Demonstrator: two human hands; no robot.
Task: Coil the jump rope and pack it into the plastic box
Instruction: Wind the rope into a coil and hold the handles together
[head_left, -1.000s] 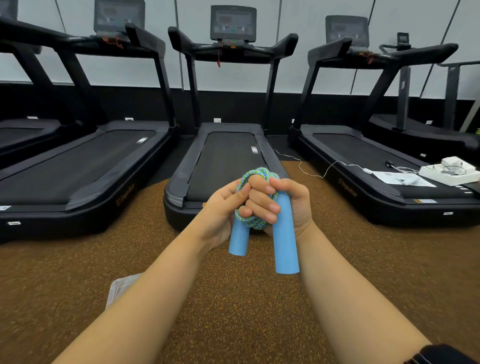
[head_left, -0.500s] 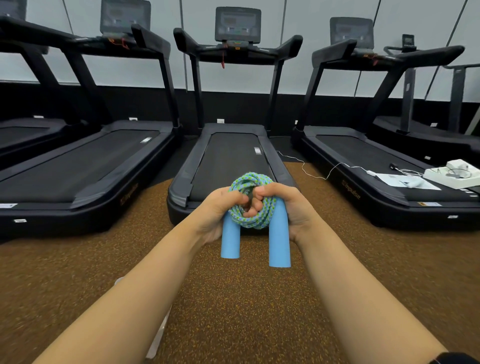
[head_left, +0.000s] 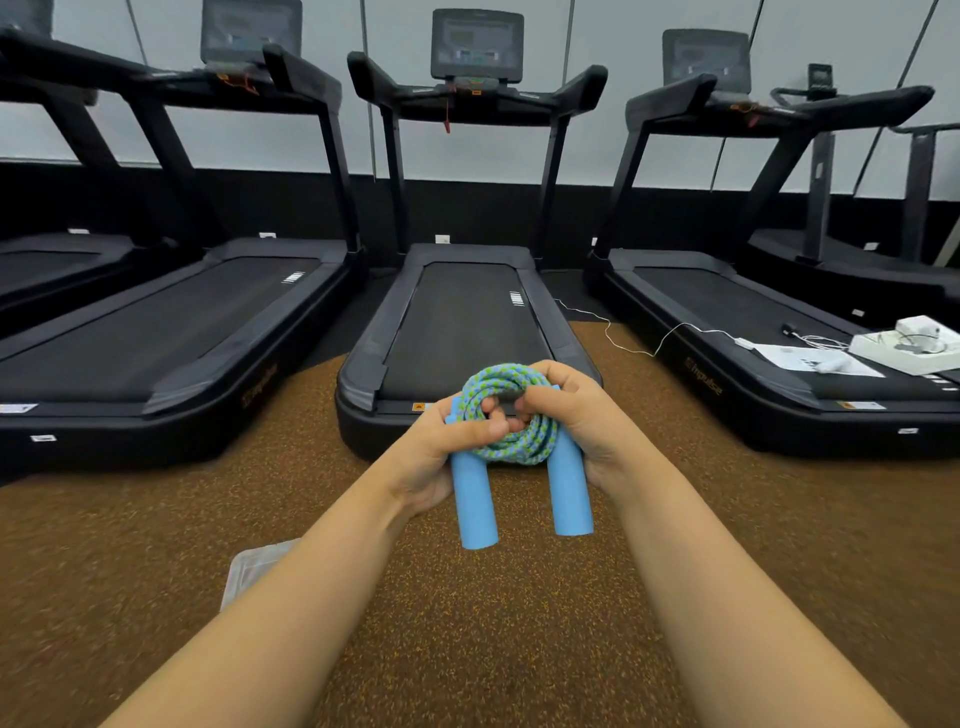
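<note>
The jump rope (head_left: 511, 415) is a blue-and-green braided cord wound into a round coil, with two light blue foam handles (head_left: 569, 493) hanging side by side below it. I hold it in front of me above the brown floor. My left hand (head_left: 441, 457) grips the left handle and the coil's left side. My right hand (head_left: 587, 415) grips the right side, its fingers hooked through the coil. The clear plastic box (head_left: 254, 569) lies on the floor at lower left, mostly hidden behind my left forearm.
Three black treadmills (head_left: 457, 322) stand in a row ahead, the middle one just past my hands. A white box with papers and a cable (head_left: 909, 345) rests on the right treadmill's deck. Speckled brown carpet (head_left: 493, 649) covers the floor.
The coil has been spread into a wider round loop, and the two handles now hang further apart and more level. My fingers have shifted deeper into the coil.
</note>
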